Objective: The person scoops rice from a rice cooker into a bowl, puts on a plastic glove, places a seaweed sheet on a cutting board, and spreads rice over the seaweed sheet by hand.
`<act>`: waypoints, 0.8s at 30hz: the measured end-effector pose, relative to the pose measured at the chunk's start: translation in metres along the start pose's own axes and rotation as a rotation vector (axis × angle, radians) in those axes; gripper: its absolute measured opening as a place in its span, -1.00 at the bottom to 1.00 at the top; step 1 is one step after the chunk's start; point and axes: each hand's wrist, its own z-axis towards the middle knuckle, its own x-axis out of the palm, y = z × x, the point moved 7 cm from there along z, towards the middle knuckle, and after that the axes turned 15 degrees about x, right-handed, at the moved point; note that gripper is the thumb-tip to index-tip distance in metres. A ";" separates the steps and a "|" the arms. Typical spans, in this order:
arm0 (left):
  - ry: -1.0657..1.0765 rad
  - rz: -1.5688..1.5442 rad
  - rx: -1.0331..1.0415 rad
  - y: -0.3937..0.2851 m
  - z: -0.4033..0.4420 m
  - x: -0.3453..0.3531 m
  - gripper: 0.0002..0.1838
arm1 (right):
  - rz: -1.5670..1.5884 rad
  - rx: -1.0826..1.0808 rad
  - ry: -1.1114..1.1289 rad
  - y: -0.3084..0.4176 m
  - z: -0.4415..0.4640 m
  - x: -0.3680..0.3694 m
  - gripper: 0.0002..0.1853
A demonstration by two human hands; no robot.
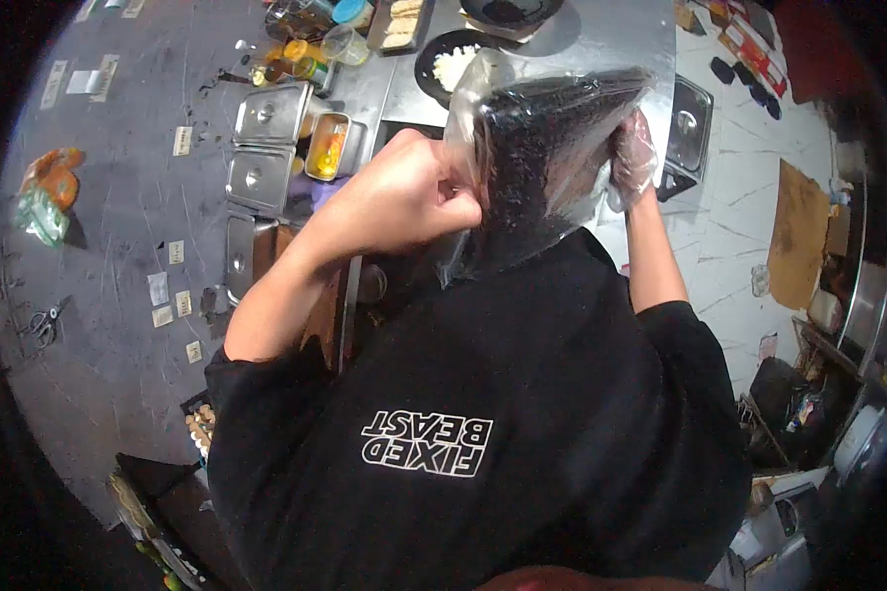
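Note:
A clear plastic bag with dark, flat sheets inside is held up in front of my chest, above the metal counter. My left hand is bare and closed in a pinch on the bag's left edge. Clear plastic covers my right hand, whose fingers are closed on the bag's right side. Partly behind the bag, a black plate carries white chopped pieces.
Lidded steel containers stand left of the counter, beside an open metal pan with yellow and orange food. Jars, a tray and a black bowl are at the top. Another black container sits right.

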 end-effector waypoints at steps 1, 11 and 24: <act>0.017 -0.052 0.034 -0.002 0.000 0.003 -0.94 | -0.012 -0.004 0.013 -0.008 0.000 -0.004 -0.38; -0.052 -0.222 0.069 -0.009 -0.002 -0.007 -0.91 | 0.112 0.062 0.126 -0.031 0.008 0.000 -0.34; -0.085 -0.240 0.175 -0.012 0.000 0.002 -0.94 | 0.099 0.108 0.155 0.002 -0.006 0.033 -0.25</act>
